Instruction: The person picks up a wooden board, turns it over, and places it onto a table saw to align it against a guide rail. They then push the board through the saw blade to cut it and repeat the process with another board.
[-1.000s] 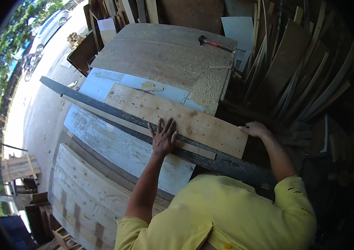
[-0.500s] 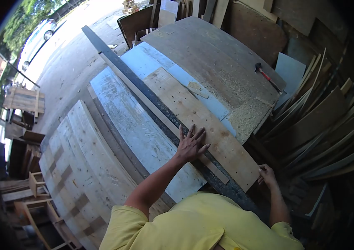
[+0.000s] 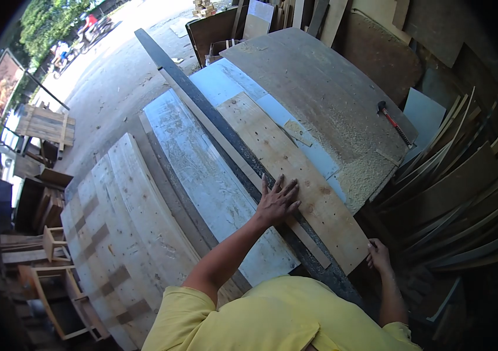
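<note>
A long, light wooden board [image 3: 295,169] with dark knots lies across the work surface, alongside a dark straight bar [image 3: 202,108]. My left hand [image 3: 278,202] rests palm down with fingers spread, lying over the board's left edge and partly over the bar. At the board's near right corner, my right hand [image 3: 379,256] has its fingers curled at the edge, gripping it; some fingertips are hidden. A thin wooden strip [image 3: 313,248] runs along the bar's left side.
A red-handled hammer [image 3: 395,123] lies on the brown panel [image 3: 319,76], near scattered sawdust [image 3: 363,178]. Pale blue panels [image 3: 214,175] and a patched wooden panel [image 3: 137,234] spread leftward. Upright offcuts [image 3: 459,193] crowd the right side. Motorbikes [image 3: 93,32] pass outside.
The scene has shifted slightly rightward and down in view. Both hands keep their places on the board. Outside, motorbikes appear where a white car was.
</note>
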A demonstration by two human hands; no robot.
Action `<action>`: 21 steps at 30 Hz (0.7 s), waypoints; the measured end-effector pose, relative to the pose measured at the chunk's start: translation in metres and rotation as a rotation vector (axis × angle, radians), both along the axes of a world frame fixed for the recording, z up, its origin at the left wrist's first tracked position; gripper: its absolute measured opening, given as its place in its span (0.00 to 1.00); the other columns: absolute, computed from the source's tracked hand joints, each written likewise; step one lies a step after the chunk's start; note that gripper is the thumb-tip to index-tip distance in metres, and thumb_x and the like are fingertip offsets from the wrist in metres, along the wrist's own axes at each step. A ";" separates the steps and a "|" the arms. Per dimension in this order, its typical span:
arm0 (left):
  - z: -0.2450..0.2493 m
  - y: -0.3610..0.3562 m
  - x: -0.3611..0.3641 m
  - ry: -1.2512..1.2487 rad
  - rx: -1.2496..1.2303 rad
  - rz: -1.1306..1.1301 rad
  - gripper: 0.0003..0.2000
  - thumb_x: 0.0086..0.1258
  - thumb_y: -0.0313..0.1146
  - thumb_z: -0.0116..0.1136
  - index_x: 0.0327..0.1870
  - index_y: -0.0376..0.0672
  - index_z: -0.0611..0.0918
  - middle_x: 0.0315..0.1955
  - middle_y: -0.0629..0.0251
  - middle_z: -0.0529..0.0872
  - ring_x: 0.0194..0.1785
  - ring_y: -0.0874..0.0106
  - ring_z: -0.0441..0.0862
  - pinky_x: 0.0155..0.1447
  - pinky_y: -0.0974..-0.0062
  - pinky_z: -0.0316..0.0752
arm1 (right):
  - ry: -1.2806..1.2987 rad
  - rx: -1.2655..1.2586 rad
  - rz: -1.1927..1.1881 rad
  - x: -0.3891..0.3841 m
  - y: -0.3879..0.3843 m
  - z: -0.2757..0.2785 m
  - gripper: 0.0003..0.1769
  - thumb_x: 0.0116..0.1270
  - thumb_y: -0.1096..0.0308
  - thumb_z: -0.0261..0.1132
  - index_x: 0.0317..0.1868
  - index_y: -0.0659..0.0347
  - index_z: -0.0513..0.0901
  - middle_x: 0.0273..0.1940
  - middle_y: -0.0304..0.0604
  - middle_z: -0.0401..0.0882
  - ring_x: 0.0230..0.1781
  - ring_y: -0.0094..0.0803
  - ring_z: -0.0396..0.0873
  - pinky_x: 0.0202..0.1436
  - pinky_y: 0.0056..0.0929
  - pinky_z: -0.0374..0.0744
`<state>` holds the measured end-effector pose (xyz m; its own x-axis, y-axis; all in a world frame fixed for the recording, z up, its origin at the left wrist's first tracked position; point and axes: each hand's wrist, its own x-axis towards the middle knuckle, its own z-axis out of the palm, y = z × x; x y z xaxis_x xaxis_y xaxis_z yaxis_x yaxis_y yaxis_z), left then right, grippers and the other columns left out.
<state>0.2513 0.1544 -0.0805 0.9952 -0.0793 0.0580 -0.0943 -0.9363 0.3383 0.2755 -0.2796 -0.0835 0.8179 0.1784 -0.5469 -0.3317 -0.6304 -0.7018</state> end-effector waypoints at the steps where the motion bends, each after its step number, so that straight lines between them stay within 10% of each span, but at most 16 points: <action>1: 0.000 0.001 0.000 0.007 0.001 -0.005 0.29 0.77 0.54 0.38 0.74 0.49 0.66 0.75 0.70 0.62 0.80 0.58 0.47 0.75 0.35 0.23 | -0.012 0.027 -0.020 -0.001 -0.002 -0.004 0.12 0.77 0.65 0.54 0.54 0.62 0.76 0.20 0.40 0.75 0.13 0.24 0.73 0.13 0.24 0.71; 21: -0.006 0.025 0.014 -0.045 0.001 0.044 0.30 0.77 0.55 0.37 0.73 0.45 0.66 0.75 0.66 0.62 0.81 0.56 0.46 0.75 0.36 0.21 | -0.056 0.148 -0.106 0.009 0.028 -0.013 0.13 0.75 0.65 0.59 0.54 0.60 0.78 0.19 0.36 0.75 0.12 0.18 0.69 0.12 0.18 0.65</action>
